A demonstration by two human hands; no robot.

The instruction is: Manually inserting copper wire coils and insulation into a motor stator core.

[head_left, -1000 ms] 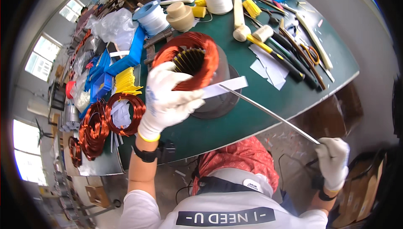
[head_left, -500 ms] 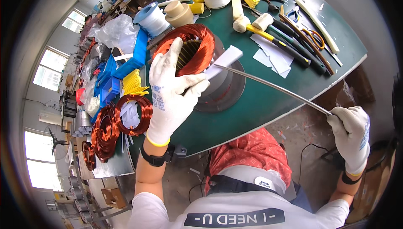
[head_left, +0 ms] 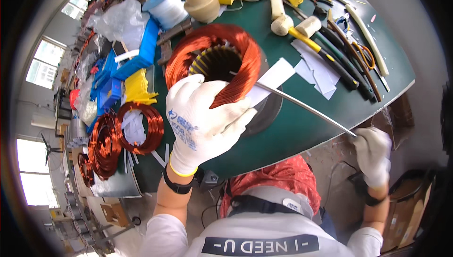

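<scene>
A motor stator stands on the green table, its thick ring of copper wire (head_left: 252, 61) facing up and yellow slot liners (head_left: 203, 61) lining the bore. My left hand (head_left: 200, 118), in a white glove, grips the near side of the copper winding. A white paper strip (head_left: 276, 78) sticks out from under the winding's right side, beside my fingertips. My right hand (head_left: 373, 155), also gloved and slightly blurred, is closed round the end of a long metal rod (head_left: 311, 111). The rod crosses the paper strip and passes under the winding, with what looks like its tip showing inside the bore.
Copper coils (head_left: 141, 129) and yellow strips (head_left: 138, 87) lie to the left, near a blue bin (head_left: 141, 54). Spools of white cord (head_left: 165, 12) stand at the back. Mallets (head_left: 309, 27), scissors (head_left: 365, 58) and paper sheets (head_left: 318, 68) lie on the right. The table edge (head_left: 330, 138) runs close by.
My right hand has moved left with the rod, which now reaches further under the winding. My left hand has shifted from the winding's left side to its near side. The view has shifted slightly.
</scene>
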